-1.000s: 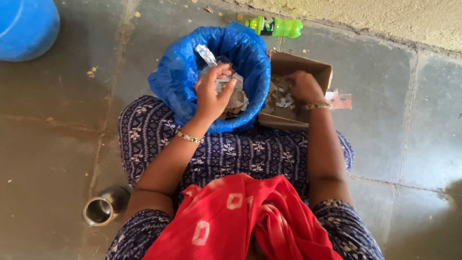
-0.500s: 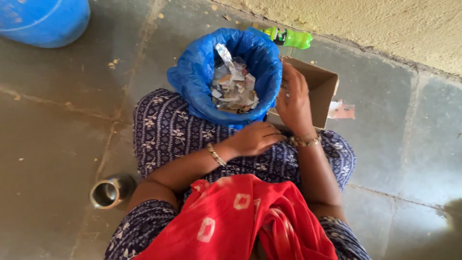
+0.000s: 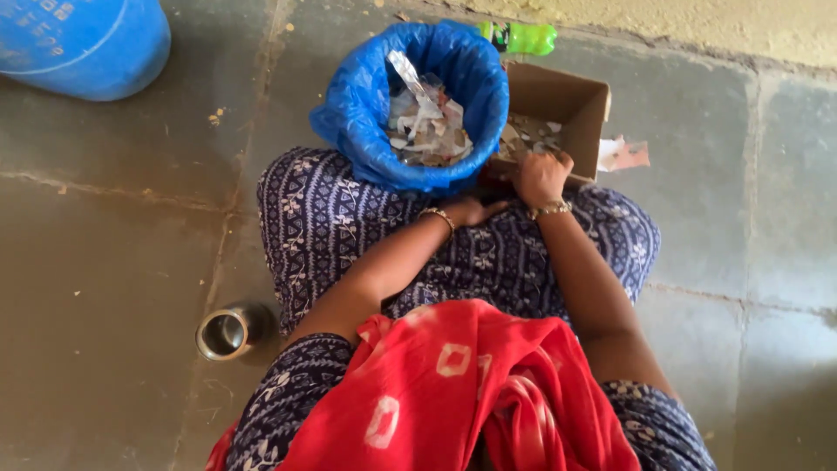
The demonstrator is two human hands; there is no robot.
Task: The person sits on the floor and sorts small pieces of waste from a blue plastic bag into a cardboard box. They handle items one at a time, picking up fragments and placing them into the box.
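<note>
On the stone floor (image 3: pixel 113 262), grey and dusty with pale joints, sits a round bin lined with a glossy, crinkled blue bag (image 3: pixel 366 113), heaped with torn paper scraps (image 3: pixel 425 122) and a strip of silvery foil. Just beside it, touching its right side, is a brown cardboard box (image 3: pixel 567 100), matte and square-edged, with more pale scraps scattered across its bottom. The right hand (image 3: pixel 541 177) sits at the box's near edge, fingers curled down over it; whether that grip is clenched on scraps or merely resting, I cannot tell. The left hand (image 3: pixel 473 210) lies low against the printed navy cloth on the lap, just below the bag, fingers bent inward and tucked under the box's corner — its grip is hidden too. Both forearms angle forward and inward, a thin bangle on each wrist. A red scarf (image 3: pixel 453 392) bunches in the foreground, a shiny steel cup (image 3: pixel 227 331) stands at left, and a green plastic bottle (image 3: pixel 523 37) lies behind the box.
</note>
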